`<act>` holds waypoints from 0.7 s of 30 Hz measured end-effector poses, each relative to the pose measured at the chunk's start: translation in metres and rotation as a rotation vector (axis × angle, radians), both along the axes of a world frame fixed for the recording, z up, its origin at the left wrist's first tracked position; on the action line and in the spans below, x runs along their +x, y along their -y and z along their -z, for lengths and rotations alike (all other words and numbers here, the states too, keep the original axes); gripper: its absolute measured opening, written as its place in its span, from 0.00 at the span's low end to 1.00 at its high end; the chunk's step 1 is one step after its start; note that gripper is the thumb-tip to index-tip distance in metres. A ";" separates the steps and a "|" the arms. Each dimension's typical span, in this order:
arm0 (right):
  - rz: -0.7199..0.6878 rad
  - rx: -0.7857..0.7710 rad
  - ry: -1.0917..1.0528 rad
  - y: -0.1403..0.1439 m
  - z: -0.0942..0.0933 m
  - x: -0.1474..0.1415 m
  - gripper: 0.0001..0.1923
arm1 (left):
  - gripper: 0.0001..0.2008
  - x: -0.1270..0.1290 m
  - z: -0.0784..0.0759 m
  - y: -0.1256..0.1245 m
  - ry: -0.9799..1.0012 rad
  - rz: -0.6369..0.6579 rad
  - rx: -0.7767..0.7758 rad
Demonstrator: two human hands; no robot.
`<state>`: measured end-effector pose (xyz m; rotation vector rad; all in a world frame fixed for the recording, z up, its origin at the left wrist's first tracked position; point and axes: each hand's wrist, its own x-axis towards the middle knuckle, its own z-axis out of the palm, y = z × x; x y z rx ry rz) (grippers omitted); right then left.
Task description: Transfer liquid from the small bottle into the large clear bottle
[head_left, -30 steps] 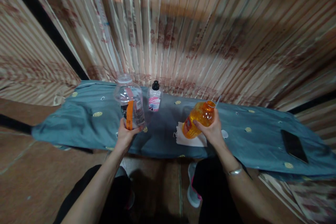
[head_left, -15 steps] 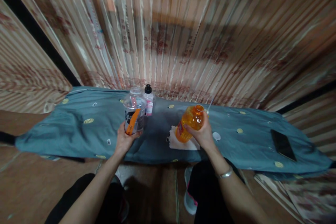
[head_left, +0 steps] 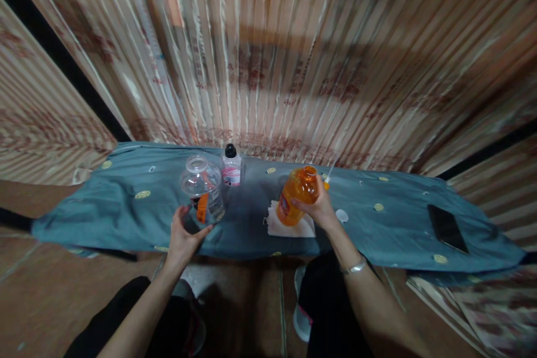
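Head view: I see the right hand (head_left: 319, 208) clasping the tilted amber bottle (head_left: 302, 185) over the white cloth (head_left: 296, 231), the left hand (head_left: 184, 238), fingers parted, beside the clear jar (head_left: 213, 193). Both look light, slick, squeezable; I'd grip mid-body, gently.

glossy plastic orange bottle (head_left: 300, 191), matt cloth (head_left: 251, 218)

Straight ahead of the left hand's (head_left: 188, 238) fingers, passage is barred by the clear bottle (head_left: 202, 187), backed up by the black-capped bottle (head_left: 232, 173)! Rightward from those fingers, a broad lane is left open, closed off by the orange bottle (head_left: 296, 193). Right of the right hand's (head_left: 319, 207) fingers, a thin tube (head_left: 331, 169) must be skirted; farther right, room is given until the black phone (head_left: 447, 228).
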<state>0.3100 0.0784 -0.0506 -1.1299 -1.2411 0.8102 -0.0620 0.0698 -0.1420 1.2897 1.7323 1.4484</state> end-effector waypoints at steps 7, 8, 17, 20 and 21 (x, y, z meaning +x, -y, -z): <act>-0.014 0.065 0.059 -0.004 0.007 0.003 0.47 | 0.20 -0.005 -0.021 0.043 -0.007 0.068 0.142; -0.015 0.068 0.065 -0.004 0.007 0.003 0.48 | 0.19 0.000 -0.024 0.048 -0.007 0.115 0.142; -0.013 0.066 0.141 -0.001 0.008 0.004 0.52 | 0.26 0.094 -0.038 0.052 0.054 0.598 0.086; 0.007 0.036 0.175 0.003 0.006 0.004 0.63 | 0.44 0.130 -0.036 0.033 0.086 0.671 0.081; 0.008 0.020 0.176 0.004 0.004 0.004 0.66 | 0.49 0.142 -0.034 0.026 0.095 0.691 0.080</act>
